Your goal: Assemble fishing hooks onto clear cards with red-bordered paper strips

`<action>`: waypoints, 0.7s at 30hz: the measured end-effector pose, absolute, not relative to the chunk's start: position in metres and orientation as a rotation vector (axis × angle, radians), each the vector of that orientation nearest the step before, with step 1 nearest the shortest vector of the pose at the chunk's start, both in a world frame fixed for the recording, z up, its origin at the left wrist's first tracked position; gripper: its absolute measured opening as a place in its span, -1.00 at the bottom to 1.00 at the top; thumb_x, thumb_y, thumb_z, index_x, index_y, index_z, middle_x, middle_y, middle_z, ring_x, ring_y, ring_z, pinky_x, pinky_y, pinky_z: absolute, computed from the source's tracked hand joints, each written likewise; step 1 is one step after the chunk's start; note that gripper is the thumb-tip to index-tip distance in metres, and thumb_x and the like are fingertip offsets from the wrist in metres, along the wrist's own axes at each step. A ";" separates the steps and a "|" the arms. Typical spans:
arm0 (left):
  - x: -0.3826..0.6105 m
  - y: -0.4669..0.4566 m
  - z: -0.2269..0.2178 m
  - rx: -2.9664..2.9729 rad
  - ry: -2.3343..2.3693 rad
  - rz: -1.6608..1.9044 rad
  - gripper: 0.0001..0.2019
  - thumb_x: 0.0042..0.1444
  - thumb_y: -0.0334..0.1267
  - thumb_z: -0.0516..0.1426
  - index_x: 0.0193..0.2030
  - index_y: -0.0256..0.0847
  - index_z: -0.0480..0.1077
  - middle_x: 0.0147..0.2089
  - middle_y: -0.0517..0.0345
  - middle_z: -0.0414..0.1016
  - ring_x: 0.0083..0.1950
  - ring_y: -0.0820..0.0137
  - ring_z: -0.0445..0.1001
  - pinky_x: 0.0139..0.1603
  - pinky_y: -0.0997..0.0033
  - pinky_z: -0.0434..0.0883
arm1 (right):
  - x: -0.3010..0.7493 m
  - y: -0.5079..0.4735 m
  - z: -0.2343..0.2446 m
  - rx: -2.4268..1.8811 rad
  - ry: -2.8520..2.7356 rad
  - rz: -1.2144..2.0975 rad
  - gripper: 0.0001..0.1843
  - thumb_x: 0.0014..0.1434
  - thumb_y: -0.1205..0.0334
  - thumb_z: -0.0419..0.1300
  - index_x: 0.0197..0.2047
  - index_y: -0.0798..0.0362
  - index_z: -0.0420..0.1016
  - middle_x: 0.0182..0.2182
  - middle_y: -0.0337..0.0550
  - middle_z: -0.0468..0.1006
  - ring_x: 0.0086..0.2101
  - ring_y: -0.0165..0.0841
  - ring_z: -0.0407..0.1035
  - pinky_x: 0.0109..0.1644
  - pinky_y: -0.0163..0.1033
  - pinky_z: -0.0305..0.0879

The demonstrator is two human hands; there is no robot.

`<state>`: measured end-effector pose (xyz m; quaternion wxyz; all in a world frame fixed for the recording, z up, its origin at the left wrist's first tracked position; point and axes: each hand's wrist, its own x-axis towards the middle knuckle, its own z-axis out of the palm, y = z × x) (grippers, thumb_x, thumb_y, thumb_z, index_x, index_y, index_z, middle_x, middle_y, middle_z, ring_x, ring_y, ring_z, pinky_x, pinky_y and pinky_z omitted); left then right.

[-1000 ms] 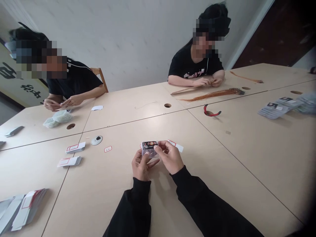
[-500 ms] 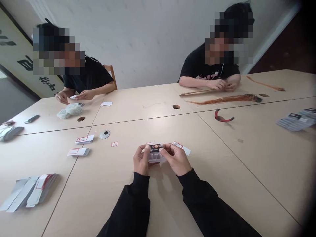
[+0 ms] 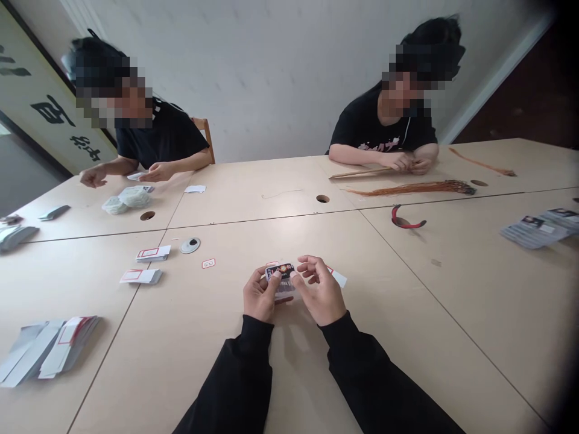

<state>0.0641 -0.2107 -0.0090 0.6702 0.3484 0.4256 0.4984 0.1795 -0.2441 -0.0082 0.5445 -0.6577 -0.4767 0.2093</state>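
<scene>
1. black sleeves (image 3: 253, 380) reach up from the bottom of the view to two bare hands above a pale wooden table (image 3: 434, 289).
2. the left hand (image 3: 260, 295) is closed around a small clear plastic packet (image 3: 284, 290), with the thumb resting near the packet's dark printed label (image 3: 280, 271).
3. the right hand (image 3: 320, 290) is open, with its fingers (image 3: 310, 264) spread and raised. its thumb tip is at the packet's edge, but it is hard to tell whether they touch.
4. the packet sits between the hands, near the middle of the nearest table section.
5. a white card (image 3: 338, 278) with a red outline lies just beyond the right hand. farther left are a small red-outlined label (image 3: 208, 263) and a round grey disc (image 3: 190, 245).
6. two short stacks of cards (image 3: 147, 265) lie left of these, and a pile of grey and white packets (image 3: 49, 348) lies near the lower left corner.
7. across the table, one co-worker's hands (image 3: 156, 172) are apart above bags of clear plastic (image 3: 122, 201). another co-worker's hands (image 3: 402, 160) are together beside a wooden stick (image 3: 359, 173) and a bundle of orange wires (image 3: 411, 189).
</scene>
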 end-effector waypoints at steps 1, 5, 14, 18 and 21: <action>0.065 -0.211 -0.010 0.781 0.949 1.131 -0.46 -0.22 -0.03 0.36 -0.14 -0.33 0.38 -0.31 -0.01 0.58 -0.44 0.33 0.54 -0.56 0.35 0.54 | 0.179 -0.244 -0.008 -1.565 -1.185 0.384 -0.70 0.08 0.08 0.17 -0.13 0.03 0.40 -0.31 -0.14 0.48 -0.33 -0.33 0.32 -0.24 -0.20 0.28; 0.067 -0.212 -0.012 0.801 0.896 1.128 -0.46 -0.19 -0.06 0.36 -0.10 -0.34 0.40 -0.29 -0.04 0.58 -0.35 0.26 0.56 -0.54 0.35 0.55 | 0.183 -0.242 -0.009 -1.558 -1.319 0.161 -0.85 0.14 0.14 0.14 -0.28 0.04 0.40 -0.35 -0.14 0.47 -0.36 -0.33 0.30 -0.26 -0.20 0.28; 0.067 -0.215 -0.012 0.810 0.888 1.092 -0.46 -0.17 -0.07 0.35 -0.06 -0.30 0.39 -0.26 -0.03 0.58 -0.33 0.25 0.57 -0.53 0.32 0.57 | 0.184 -0.241 -0.012 -1.584 -1.285 0.236 -0.78 0.20 0.10 0.06 -0.36 0.05 0.37 -0.42 -0.13 0.48 -0.45 -0.36 0.29 -0.31 -0.22 0.29; 0.069 -0.216 -0.012 0.798 0.856 1.111 -0.49 -0.18 -0.09 0.36 -0.11 -0.33 0.42 -0.29 -0.02 0.58 -0.39 0.30 0.56 -0.54 0.34 0.57 | 0.182 -0.241 -0.010 -1.629 -1.186 0.281 -0.78 0.16 0.07 0.07 -0.35 0.05 0.34 -0.43 -0.13 0.48 -0.45 -0.35 0.33 -0.32 -0.23 0.30; 0.070 -0.216 -0.012 0.784 0.891 1.093 -0.47 -0.19 -0.06 0.36 -0.10 -0.33 0.41 -0.30 -0.01 0.58 -0.41 0.30 0.55 -0.58 0.35 0.55 | 0.183 -0.241 -0.008 -1.644 -1.038 0.400 -0.72 0.18 0.02 0.01 -0.25 0.06 0.33 -0.42 -0.13 0.51 -0.45 -0.34 0.37 -0.35 -0.24 0.31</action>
